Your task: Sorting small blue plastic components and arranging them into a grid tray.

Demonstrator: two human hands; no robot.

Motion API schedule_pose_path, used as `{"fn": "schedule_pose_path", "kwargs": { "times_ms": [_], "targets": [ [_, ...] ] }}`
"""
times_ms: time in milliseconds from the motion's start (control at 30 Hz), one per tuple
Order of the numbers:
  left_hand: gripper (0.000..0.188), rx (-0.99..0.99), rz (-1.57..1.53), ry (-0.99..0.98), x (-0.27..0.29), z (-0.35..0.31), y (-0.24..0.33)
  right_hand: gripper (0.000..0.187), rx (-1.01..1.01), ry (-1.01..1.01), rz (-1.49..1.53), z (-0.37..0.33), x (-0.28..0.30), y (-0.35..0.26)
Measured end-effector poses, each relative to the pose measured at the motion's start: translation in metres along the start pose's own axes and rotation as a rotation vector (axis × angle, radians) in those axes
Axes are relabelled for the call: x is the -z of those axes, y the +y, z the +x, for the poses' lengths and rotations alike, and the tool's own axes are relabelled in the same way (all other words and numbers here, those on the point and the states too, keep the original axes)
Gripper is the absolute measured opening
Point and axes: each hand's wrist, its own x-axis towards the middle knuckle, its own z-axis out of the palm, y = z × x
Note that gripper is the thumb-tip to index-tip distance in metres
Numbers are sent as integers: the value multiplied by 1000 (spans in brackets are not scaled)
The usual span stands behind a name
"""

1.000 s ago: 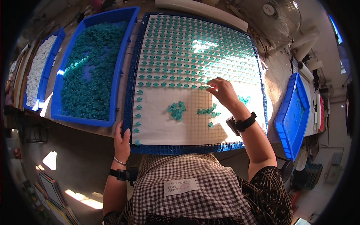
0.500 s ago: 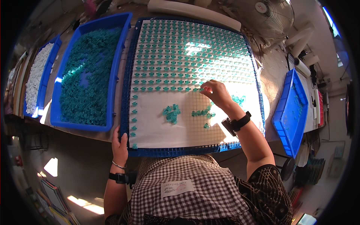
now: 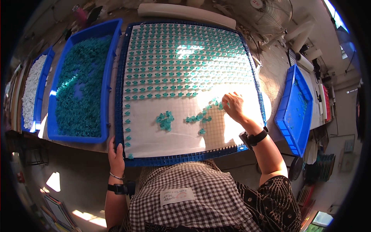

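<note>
A white sheet [image 3: 162, 141] lies on a blue gridded tray [image 3: 181, 157] in front of me. Rows of small translucent teal pieces [image 3: 157, 81] cover its far part, and a single column runs down its left edge. Nearer me are a loose teal heap [image 3: 165, 120] and a scattered line of pieces [image 3: 197, 118]. My right hand [image 3: 234, 106] is closed over the right part of the sheet, fingertips at loose teal pieces; what they pinch is hidden. My left hand [image 3: 116, 156] grips the tray's near left corner, thumb on the near side.
On the left stand a blue bin [image 3: 106, 116] of teal pieces and a narrower blue bin [image 3: 49, 63] of white pieces. A tilted blue bin [image 3: 295, 133] with a few teal pieces is at right. Behind the tray lie a white roll [image 3: 185, 13] and a fan [image 3: 270, 13].
My right hand has moved right and slightly nearer me, from the end of the nearest row to the loose pieces. My left hand keeps to the tray corner. The whole view has shifted a little.
</note>
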Motion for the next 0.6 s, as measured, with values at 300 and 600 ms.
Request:
{"fn": "schedule_pose_path", "kwargs": {
  "times_ms": [300,600],
  "targets": [
    [47,16,29,19,2,-1,0,11,-160,-173,89,35,38,-23],
    [47,33,73,47,6,-3,-8,12,-180,-280,242,51,44,-20]
  ]
}}
